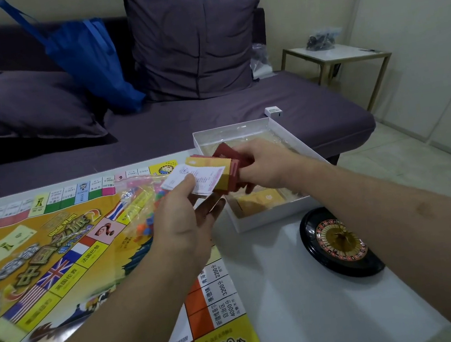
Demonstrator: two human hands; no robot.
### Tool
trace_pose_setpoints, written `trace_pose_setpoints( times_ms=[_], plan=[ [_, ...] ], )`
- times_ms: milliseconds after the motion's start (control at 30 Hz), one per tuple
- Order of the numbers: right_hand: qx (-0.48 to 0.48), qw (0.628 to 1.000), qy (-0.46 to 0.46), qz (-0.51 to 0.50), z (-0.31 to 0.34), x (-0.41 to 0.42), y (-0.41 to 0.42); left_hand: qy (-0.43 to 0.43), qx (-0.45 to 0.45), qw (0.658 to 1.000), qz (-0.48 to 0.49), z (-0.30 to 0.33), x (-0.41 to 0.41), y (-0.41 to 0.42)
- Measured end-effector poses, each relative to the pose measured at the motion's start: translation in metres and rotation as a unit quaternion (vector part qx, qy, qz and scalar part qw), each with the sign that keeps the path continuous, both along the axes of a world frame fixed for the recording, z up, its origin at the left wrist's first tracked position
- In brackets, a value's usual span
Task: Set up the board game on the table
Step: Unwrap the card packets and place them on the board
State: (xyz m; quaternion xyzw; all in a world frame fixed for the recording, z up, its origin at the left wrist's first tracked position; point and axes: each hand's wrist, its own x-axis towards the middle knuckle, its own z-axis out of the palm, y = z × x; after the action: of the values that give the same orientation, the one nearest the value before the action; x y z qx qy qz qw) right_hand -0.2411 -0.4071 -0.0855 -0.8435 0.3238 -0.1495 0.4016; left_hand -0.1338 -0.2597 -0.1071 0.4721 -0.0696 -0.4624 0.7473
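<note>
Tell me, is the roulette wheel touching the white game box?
Apart. The head view shows a strip of bare white table between the roulette wheel and the near wall of the white box.

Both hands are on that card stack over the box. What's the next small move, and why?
Probably carry the card stack left and set it on the game board. The right hand grips the stack, the left hand pinches its top cards, and it hangs above the open box, off the board.
</note>
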Motion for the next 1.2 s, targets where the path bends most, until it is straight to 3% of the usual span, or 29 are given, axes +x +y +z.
trace_pose_setpoints(
  times_ms=[167,367,467,667,900,1200],
  plan=[
    [0.021,0.999,0.03,0.027,0.002,0.019,0.041,-0.004,-0.035,0.999,0.006,0.015,0.01,0.027],
    [-0.003,0.996,0.045,0.083,0.021,0.042,0.119,-0.058,-0.007,0.997,0.044,0.045,0.027,0.085],
    [0.058,0.995,0.002,0.083,0.028,0.054,0.155,-0.069,0.008,0.995,0.067,0.057,0.038,0.122],
    [0.212,0.957,-0.197,0.007,0.025,0.052,0.212,-0.095,0.035,0.991,0.083,0.062,0.059,0.187],
    [0.295,0.924,-0.241,-0.036,0.024,0.046,0.241,-0.088,0.066,0.991,0.074,0.037,0.074,0.233],
    [0.267,0.925,-0.267,-0.038,0.028,0.067,0.257,-0.114,0.093,0.989,0.034,0.048,0.085,0.234]
  ],
)
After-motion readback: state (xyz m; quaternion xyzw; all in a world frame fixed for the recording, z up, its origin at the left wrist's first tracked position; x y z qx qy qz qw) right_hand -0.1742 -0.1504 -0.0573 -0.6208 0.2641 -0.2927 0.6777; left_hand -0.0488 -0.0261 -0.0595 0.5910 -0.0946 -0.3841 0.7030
